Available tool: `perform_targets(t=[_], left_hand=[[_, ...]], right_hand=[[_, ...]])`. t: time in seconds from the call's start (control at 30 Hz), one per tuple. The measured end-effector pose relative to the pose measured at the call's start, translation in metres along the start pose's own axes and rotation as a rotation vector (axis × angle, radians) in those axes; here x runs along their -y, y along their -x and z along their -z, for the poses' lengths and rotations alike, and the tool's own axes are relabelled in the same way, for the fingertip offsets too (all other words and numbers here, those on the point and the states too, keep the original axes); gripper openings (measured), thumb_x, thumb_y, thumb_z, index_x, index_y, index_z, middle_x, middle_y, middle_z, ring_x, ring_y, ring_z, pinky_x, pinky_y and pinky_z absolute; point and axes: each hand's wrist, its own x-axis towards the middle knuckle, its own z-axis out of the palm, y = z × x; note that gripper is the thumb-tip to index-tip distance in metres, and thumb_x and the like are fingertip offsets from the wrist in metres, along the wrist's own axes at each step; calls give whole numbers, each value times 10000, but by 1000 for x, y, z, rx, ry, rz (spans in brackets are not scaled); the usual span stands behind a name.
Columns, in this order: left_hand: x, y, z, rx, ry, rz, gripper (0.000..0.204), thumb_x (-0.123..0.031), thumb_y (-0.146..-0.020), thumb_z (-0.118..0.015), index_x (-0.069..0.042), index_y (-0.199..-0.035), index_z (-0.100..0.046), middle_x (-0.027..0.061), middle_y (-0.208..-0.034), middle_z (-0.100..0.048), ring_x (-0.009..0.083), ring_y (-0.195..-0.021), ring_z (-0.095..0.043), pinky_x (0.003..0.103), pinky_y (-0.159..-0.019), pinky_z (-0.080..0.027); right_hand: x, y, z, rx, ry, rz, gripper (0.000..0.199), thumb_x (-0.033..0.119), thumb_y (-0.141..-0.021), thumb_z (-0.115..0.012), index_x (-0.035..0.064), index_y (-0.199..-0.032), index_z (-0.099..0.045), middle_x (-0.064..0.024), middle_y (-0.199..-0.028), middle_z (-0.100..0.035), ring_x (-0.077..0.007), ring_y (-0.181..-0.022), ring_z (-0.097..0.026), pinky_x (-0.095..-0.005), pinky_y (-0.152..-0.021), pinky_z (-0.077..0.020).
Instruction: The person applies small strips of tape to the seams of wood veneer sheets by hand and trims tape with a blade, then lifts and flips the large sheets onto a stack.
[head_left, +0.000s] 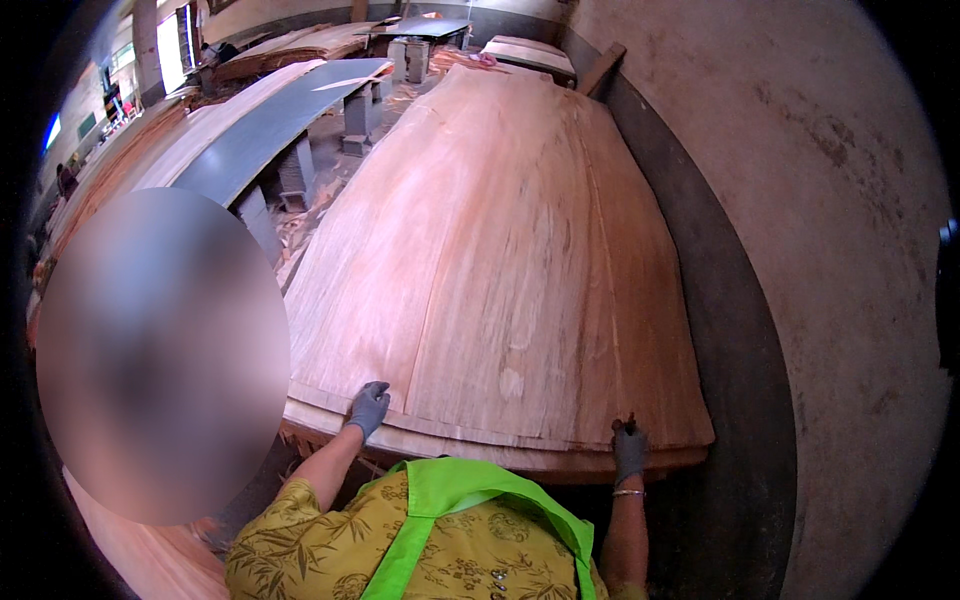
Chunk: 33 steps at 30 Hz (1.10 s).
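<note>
A broad stack of thin wood veneer sheets (500, 250) stretches away in front of me, pale pinkish-brown with long grain lines and a seam on the right. My left hand (370, 408), in a grey glove, rests over the near edge of the top sheet, its fingers slightly bent and apart. Farther right along that edge is my right hand (629, 450), also gloved, with a bangle at the wrist. Its fingers are drawn together at a small dark spot on the veneer; what they hold, if anything, cannot be made out.
A wall (800, 200) with a dark lower band runs close along the right. To the left, a dark panel (270, 125) lies on concrete block supports (362, 110), beside more veneer. Scraps litter the floor between. A blurred oval hides the near left.
</note>
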Motion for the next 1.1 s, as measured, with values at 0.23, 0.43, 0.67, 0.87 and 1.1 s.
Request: perform_targets(t=[0.23,0.43,0.67,0.87,1.1], left_hand=[[8,1,-1,-13,-5,-24,291,-137,-779,-575,-14,-1037,-625,161,-1068,-599,287,-1015,-566,352,-893,-449],[11,1,-2,-1,-49,-62,306,-132,-797,-554,8,-1064,-605,179,-1080,-592,279,-1025,-567,345,-921,-433],[-2,-1,-8,-7,-45,-83,292,-114,-782,-558,3,-1042,-617,190,-1068,-593,294,-1017,-566,352,-911,-438],[19,4,-1,-72,-8,-55,280,-148,-763,-587,-29,-1011,-639,146,-1042,-614,288,-1001,-562,364,-896,-439],[7,3,-3,-86,-27,-64,269,-173,-761,-592,-50,-992,-652,142,-1052,-613,299,-1010,-550,375,-901,-432]], right_hand=[[47,-9,-13,51,-12,43,277,253,-819,-623,22,-684,-553,-63,-565,-517,-159,-491,-471,-330,-458,-371],[83,-31,-29,74,-31,96,292,265,-834,-597,-19,-775,-633,-92,-565,-532,-188,-495,-483,-347,-475,-396],[86,-80,-41,-126,307,483,275,243,-834,-612,-21,-759,-601,-82,-564,-529,-165,-499,-490,-347,-479,-390],[110,-42,-59,148,46,325,258,247,-822,-653,-7,-782,-633,-59,-534,-509,-145,-479,-468,-317,-447,-373],[130,-31,-79,261,-85,310,247,215,-811,-674,30,-678,-579,-10,-510,-475,-122,-434,-416,-287,-413,-322]])
